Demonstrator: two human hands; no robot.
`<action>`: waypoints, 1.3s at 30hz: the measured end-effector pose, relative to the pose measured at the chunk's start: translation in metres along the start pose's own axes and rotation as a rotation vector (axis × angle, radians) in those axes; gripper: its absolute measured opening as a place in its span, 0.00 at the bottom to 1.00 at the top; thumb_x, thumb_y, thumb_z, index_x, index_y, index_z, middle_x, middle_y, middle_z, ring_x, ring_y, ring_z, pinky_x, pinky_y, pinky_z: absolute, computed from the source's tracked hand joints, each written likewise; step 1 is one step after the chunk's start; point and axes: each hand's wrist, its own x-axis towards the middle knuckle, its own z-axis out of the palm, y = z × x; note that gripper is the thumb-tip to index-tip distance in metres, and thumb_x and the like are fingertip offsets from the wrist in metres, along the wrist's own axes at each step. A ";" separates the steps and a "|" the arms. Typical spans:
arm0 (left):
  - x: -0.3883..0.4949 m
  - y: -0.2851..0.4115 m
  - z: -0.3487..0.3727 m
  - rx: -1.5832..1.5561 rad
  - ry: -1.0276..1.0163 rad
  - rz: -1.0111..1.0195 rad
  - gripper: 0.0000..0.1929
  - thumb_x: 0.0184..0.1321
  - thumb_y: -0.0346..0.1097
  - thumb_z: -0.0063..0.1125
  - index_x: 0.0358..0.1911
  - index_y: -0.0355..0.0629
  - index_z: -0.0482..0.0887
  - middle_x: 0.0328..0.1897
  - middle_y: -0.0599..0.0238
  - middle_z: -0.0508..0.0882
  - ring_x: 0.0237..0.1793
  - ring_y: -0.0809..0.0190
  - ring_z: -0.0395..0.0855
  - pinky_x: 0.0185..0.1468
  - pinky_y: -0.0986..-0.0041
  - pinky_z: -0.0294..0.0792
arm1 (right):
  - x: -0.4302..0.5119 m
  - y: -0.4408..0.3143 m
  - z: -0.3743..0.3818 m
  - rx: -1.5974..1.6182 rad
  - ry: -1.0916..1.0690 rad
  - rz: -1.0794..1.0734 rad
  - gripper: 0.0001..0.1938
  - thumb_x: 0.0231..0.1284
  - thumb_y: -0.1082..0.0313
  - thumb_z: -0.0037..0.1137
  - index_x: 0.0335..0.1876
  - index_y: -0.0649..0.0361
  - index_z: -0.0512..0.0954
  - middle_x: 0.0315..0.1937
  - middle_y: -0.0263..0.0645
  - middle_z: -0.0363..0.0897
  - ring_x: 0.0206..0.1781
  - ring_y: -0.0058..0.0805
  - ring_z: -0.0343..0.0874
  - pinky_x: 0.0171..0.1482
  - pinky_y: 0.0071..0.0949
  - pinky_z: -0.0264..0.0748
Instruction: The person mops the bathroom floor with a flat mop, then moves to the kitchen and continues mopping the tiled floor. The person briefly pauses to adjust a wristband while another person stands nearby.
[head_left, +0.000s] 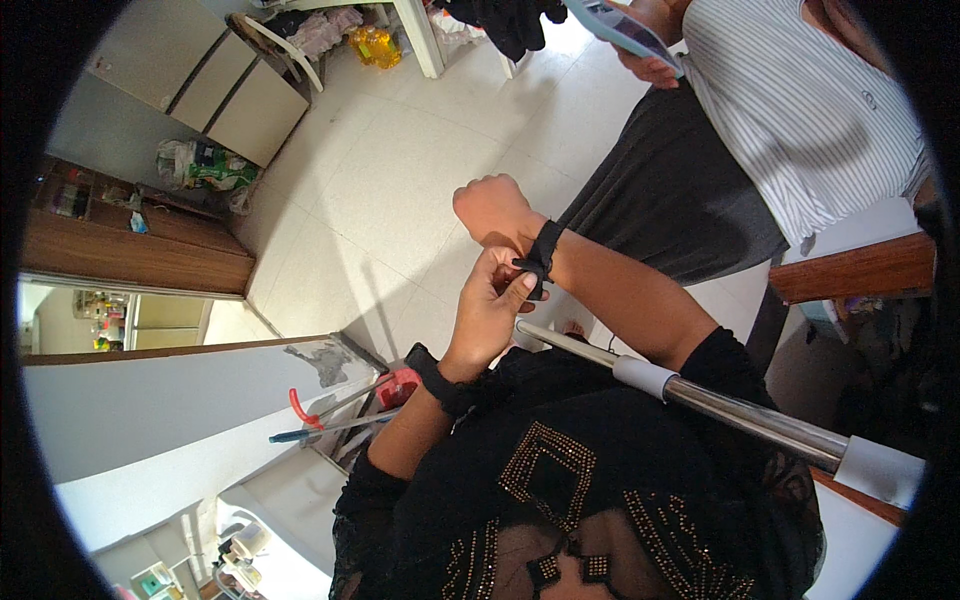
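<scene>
My left hand (491, 300) pinches the loose end of a black fabric strap (547, 244) between thumb and fingers. The strap goes around my right wrist. My right hand (493, 210) is a closed fist, back upward, just above the left hand, and nothing shows in it. A second black strap (439, 379) circles my left wrist. Both forearms come out of black sleeves. A metal pole (754, 420) with white sleeves slants across the right, close below my right forearm. Part of the left fingers is hidden behind the strap.
Another person (802, 112) in a striped top stands close at upper right, holding a phone-like object (630, 34). A wooden cabinet (142, 244) and plastic bags (206, 165) are at left. Long-handled tools (319, 431) lean at lower left. A white table leg (418, 37) stands beyond.
</scene>
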 end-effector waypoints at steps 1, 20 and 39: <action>0.000 0.001 0.000 0.000 0.005 -0.026 0.10 0.61 0.33 0.57 0.42 0.43 0.70 0.32 0.69 0.78 0.28 0.71 0.77 0.32 0.82 0.69 | 0.000 0.001 0.000 -0.003 0.000 0.000 0.02 0.42 0.74 0.55 0.24 0.62 0.77 0.26 0.44 0.80 0.32 0.39 0.81 0.33 0.34 0.75; -0.002 -0.001 -0.001 0.455 0.012 0.460 0.07 0.58 0.29 0.58 0.40 0.41 0.79 0.29 0.66 0.77 0.23 0.69 0.74 0.32 0.80 0.69 | -0.003 0.005 -0.002 0.025 0.048 0.000 0.02 0.41 0.75 0.54 0.24 0.62 0.77 0.25 0.46 0.80 0.30 0.40 0.81 0.30 0.35 0.76; 0.015 0.027 -0.016 1.167 -0.052 1.071 0.13 0.41 0.29 0.64 0.35 0.43 0.84 0.40 0.68 0.81 0.45 0.58 0.77 0.49 0.66 0.68 | -0.006 -0.001 0.012 0.021 0.031 -0.007 0.02 0.45 0.71 0.57 0.23 0.58 0.77 0.23 0.43 0.81 0.31 0.35 0.83 0.31 0.29 0.78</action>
